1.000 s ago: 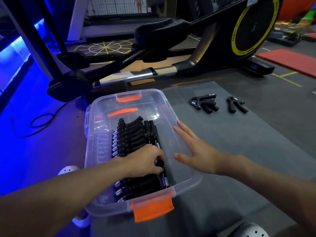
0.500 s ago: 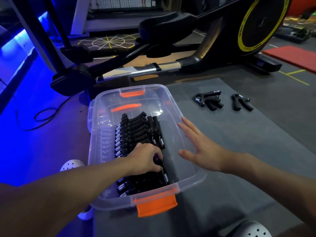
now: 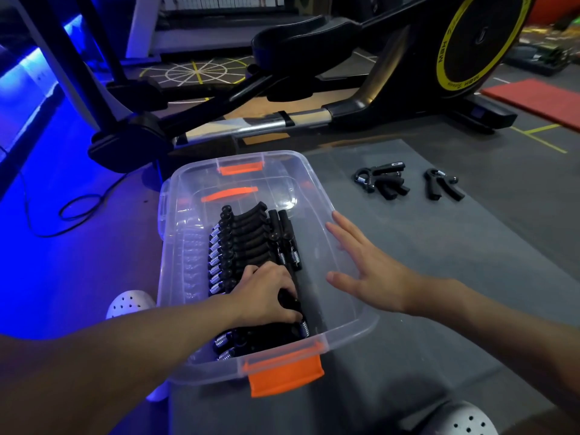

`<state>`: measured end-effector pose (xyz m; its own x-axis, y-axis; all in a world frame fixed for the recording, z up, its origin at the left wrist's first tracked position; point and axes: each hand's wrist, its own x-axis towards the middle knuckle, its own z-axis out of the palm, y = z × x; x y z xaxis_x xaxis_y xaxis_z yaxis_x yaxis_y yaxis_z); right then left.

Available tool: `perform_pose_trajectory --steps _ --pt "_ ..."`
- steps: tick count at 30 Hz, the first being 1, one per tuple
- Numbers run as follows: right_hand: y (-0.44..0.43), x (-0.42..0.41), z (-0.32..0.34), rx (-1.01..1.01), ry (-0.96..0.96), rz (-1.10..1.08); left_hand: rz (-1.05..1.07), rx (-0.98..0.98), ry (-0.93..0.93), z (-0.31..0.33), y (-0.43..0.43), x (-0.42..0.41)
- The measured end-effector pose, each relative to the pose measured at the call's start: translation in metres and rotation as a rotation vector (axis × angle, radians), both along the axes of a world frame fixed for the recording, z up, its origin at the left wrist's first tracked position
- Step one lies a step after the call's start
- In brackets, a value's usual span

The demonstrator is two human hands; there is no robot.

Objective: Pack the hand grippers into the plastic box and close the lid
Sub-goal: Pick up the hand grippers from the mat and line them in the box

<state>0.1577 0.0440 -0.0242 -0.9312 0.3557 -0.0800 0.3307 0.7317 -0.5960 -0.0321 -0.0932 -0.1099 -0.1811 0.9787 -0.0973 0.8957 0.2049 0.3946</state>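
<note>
Clear plastic box (image 3: 175, 271) with orange latches sits on a grey floor mat (image 3: 439, 277), lid off. Inside, black hand grippers (image 3: 248, 243) lie packed in a row. The left hand (image 3: 266, 293) reaches in, fingers clenched around one gripper near the front. The right hand (image 3: 370, 271) rests flat on the box's right rim, fingers spread and released. Loose grippers (image 3: 381, 182) lie on the mat, well apart.

Grey floor mat (image 3: 439, 277), elliptical trainer (image 3: 345, 58), blue light
</note>
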Motion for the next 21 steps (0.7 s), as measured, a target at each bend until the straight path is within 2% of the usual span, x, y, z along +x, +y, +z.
perform_pose_trajectory --steps 7,21 --pt "-0.001 0.000 0.001 -0.009 -0.011 -0.010 0.063 0.067 -0.089 0.002 -0.003 -0.002" --pt "0.000 -0.001 -0.001 0.006 -0.005 -0.013 0.052 -0.051 0.051 0.007 0.002 -0.006"
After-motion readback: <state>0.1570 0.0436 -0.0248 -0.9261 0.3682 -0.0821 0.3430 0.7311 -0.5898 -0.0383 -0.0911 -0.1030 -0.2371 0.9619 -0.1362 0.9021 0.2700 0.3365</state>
